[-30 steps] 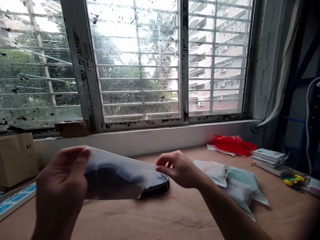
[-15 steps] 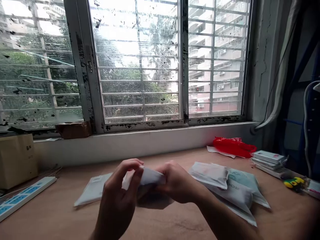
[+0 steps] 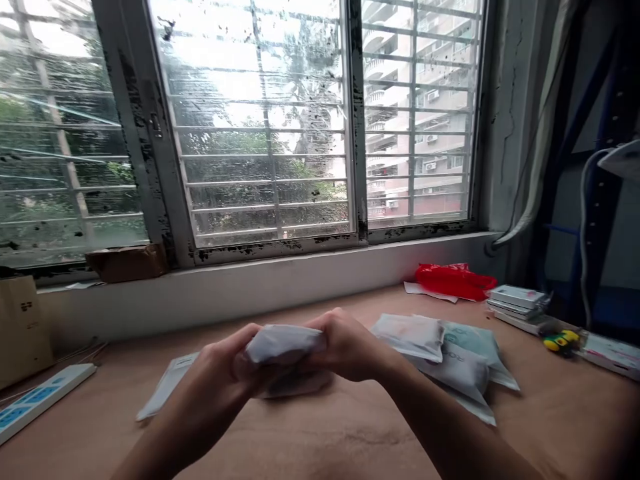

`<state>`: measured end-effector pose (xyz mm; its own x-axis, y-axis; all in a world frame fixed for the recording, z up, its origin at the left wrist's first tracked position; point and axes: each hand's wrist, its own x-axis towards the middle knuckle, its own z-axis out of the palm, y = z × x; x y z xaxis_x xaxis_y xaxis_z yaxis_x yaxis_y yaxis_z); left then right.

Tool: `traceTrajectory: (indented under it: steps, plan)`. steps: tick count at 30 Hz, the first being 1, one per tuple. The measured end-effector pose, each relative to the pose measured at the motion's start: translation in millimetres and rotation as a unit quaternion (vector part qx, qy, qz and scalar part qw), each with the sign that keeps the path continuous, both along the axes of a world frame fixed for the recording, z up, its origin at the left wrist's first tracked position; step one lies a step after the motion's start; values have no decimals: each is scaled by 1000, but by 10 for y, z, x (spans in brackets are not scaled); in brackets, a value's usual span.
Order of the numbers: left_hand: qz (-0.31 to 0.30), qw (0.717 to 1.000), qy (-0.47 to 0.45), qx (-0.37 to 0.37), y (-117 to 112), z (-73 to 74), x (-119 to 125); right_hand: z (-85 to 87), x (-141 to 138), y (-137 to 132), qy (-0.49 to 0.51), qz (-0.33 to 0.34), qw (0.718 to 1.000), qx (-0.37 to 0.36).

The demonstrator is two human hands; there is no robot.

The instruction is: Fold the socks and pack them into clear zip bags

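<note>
Both hands meet above the middle of the wooden desk (image 3: 545,413). My left hand (image 3: 217,360) and my right hand (image 3: 345,347) grip a folded, translucent white plastic pouch (image 3: 283,345) from either side. Its lower part sags between my palms, and whatever lies inside is hidden. Just left of my left hand, a flat white packet (image 3: 167,385) lies on the desk, partly under my wrist. To the right of my right hand is a pile of white and pale green plastic packets (image 3: 445,350).
A red plastic bag (image 3: 453,281) and a stack of white boxes (image 3: 517,301) stand at the back right, with a yellow-green tool (image 3: 560,341) nearby. A power strip (image 3: 43,402) and a cardboard box (image 3: 20,333) are at the left. A barred window runs behind.
My hands have drawn closer around the pouch, which is now more tightly folded. The view has shifted slightly, so the desk items appear further left and higher.
</note>
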<state>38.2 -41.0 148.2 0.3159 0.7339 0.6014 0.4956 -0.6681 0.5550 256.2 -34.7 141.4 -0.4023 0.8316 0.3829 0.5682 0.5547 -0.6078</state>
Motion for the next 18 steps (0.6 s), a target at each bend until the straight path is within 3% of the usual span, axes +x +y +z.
traceTrajectory:
  steps: [2,5,8,11,13,15,18]
  plan:
    - [-23,996,83,-28,94,28,-137,2,-6,10,-36,-22,998,39]
    - [65,993,92,39,215,56,-289,35,87,60,-113,-133,977,119]
    - [134,986,88,48,203,88,-311,68,392,127,-161,-337,910,180]
    - [131,987,84,26,96,152,-267,-20,858,144,-180,-459,840,226]
    - [122,989,81,21,36,203,-247,-222,1175,88,-220,-496,804,244]
    - [112,990,80,20,8,245,-246,-539,1451,-31,-291,-499,788,212]
    - [99,992,77,17,13,274,-262,-1049,1754,-265,-374,-433,815,96]
